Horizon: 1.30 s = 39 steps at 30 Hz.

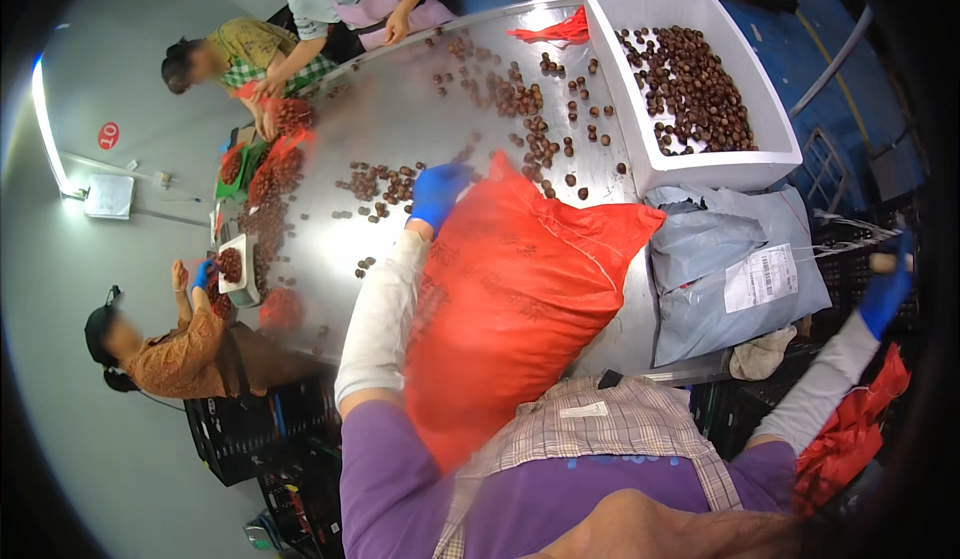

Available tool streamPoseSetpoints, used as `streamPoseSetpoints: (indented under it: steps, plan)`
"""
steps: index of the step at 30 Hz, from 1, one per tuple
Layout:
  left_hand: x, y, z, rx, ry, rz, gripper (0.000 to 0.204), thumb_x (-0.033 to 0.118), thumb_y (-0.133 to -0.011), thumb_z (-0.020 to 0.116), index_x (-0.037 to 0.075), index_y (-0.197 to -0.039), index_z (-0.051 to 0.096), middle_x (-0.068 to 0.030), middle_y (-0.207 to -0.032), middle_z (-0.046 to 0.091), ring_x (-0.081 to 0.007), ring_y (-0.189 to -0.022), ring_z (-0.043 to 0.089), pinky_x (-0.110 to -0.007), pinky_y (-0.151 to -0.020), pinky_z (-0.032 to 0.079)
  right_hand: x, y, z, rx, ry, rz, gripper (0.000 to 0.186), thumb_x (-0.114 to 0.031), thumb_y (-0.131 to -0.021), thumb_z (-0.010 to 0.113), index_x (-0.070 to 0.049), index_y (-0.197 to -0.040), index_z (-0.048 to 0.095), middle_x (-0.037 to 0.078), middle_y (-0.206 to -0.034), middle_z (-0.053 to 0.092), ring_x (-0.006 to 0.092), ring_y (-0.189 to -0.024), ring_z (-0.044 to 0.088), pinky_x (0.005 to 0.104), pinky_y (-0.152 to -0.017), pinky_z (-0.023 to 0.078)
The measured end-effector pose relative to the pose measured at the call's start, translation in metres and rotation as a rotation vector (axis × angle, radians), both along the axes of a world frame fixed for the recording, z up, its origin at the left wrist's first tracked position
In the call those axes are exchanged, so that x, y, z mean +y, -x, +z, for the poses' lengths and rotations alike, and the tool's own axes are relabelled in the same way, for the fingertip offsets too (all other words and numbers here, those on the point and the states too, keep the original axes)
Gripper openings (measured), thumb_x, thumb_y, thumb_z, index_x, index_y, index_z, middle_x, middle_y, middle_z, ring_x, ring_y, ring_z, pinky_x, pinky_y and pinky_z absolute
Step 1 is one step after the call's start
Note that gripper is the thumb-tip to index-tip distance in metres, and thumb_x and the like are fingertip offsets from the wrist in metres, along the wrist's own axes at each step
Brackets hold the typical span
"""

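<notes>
A large red mesh sack, bulging with dark round contents, leans on the metal table in front of me. My left hand, in a blue glove, is beside the sack's upper left edge; its fingers are blurred, and I cannot tell whether they grip the mesh. Out at the far right, my blue-gloved right hand is closed around a small pale thing that I cannot make out. White strings stretch close to that hand. Loose brown chestnuts lie just left of my left hand.
A white foam box of chestnuts stands at the back right, with a grey plastic parcel before it. Three people work along the far and left edges. Red mesh bags and a scale sit there; black crates stand below.
</notes>
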State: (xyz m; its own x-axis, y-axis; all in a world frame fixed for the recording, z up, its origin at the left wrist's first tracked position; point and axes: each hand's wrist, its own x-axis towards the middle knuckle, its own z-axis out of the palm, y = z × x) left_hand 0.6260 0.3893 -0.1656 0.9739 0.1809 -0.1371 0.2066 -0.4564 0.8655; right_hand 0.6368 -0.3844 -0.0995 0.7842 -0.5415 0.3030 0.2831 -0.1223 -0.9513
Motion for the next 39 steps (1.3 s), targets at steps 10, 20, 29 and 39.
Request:
streamPoseSetpoints:
  steps: [10,20,29,39]
  plan:
    - [0.014,-0.092,-0.131,0.379,-0.73,-0.378,0.048,0.052,-0.083,0.059,0.01,-0.102,0.071,-0.0116,-0.097,0.07,-0.0281,-0.099,0.064,-0.035,-0.088,0.047,0.133,0.033,-0.009,0.566,0.912,0.443,0.042,-0.009,-0.086,0.063,0.001,-0.125,0.053,0.004,-0.094,0.064,0.0138,-0.081,0.057,0.0264,-0.077,0.047]
    - [-0.169,-0.036,0.028,-0.046,0.289,-0.749,0.027,0.013,-0.087,0.064,0.001,-0.111,0.065,-0.0066,-0.098,0.068,-0.0135,-0.083,0.064,-0.028,-0.077,0.053,0.133,0.009,0.049,0.411,0.877,0.04,0.029,-0.011,-0.089,0.063,0.001,-0.115,0.059,0.004,-0.082,0.056,0.0077,-0.078,0.046,0.0245,-0.071,0.043]
    - [-0.237,-0.001,0.039,-0.526,-0.524,-0.962,0.019,0.028,-0.076,0.065,0.009,-0.074,0.067,-0.0135,-0.074,0.066,-0.0328,-0.069,0.065,-0.041,-0.062,0.05,0.26,-0.026,0.116,0.348,0.898,0.474,0.025,-0.013,-0.083,0.067,-0.002,-0.104,0.061,0.008,-0.076,0.062,0.012,-0.065,0.058,0.0281,-0.059,0.046]
    - [0.037,-0.086,-0.067,-0.112,-0.453,-0.414,0.052,0.022,-0.081,0.067,0.019,-0.131,0.054,-0.0115,-0.137,0.048,-0.0295,-0.117,0.049,-0.038,-0.096,0.043,0.35,-0.022,0.089,0.461,1.186,1.045,0.023,-0.015,-0.082,0.064,-0.002,-0.101,0.059,0.021,-0.082,0.064,0.0341,-0.075,0.065,0.0377,-0.067,0.05]
